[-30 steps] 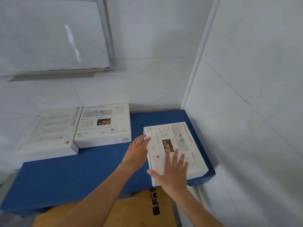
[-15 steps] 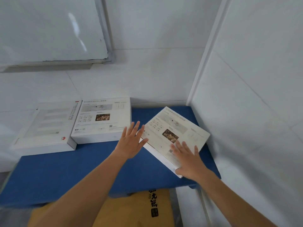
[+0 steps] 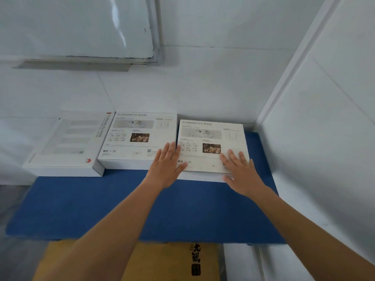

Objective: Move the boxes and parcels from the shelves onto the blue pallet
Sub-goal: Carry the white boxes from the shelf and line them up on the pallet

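Head view. Three flat white printed cardboard boxes lie in a row along the far edge of the blue pallet (image 3: 121, 209), against the white wall. The right-hand flat white box (image 3: 213, 138) sits near the pallet's far right corner, just beside the middle flat white box (image 3: 140, 136), their sides close or touching; the left flat white box (image 3: 69, 142) lies at the far left corner and overhangs the pallet's left edge. The left hand (image 3: 165, 166) is spread flat, fingers straight, over the seam between the middle and right boxes, grasping nothing. The right hand (image 3: 241, 172) lies flat, fingers straight, on the near right corner of the right-hand box, likewise grasping nothing. The step in hand appears to be squaring this box into the row. Done well, both palms press evenly and slide it until its near edge lines up with its neighbour's, without riding over it. A brown cardboard carton (image 3: 162, 262) shows below the pallet's near edge.
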